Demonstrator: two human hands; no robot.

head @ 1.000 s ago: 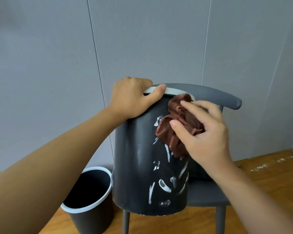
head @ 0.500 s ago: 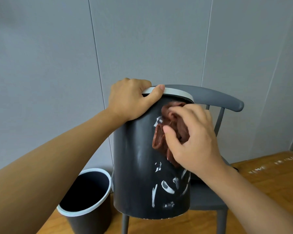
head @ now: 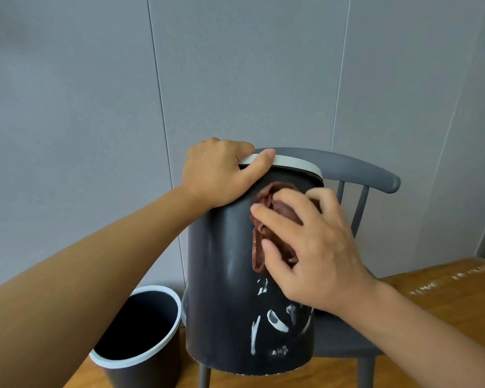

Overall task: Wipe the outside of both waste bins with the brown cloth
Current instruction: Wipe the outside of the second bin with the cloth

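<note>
A dark grey waste bin (head: pixel 221 289) with a white rim stands on the seat of a grey chair (head: pixel 345 348), tilted slightly toward the camera. The left hand (head: pixel 219 175) grips the bin at its top edge: the thumb lies across the white rim, and the fingers (head: pixel 224 144) are curled over the far side, clenched on the rim. The right hand (head: pixel 311 247) presses the brown cloth (head: pixel 266 222) flat against the upper part of the bin's outer wall, just below the rim; its fingers (head: pixel 277 217) are spread over the bunched cloth, holding it to the surface. White smears (head: pixel 275 323) are visible on the lower part of the same wall, beneath the right hand. A second bin (head: pixel 140 343), also dark with a white rim, stands upright and open on the wooden floor (head: pixel 437 298) just beside the chair, to the left. A grey panelled wall (head: pixel 95 107) stands behind.
</note>
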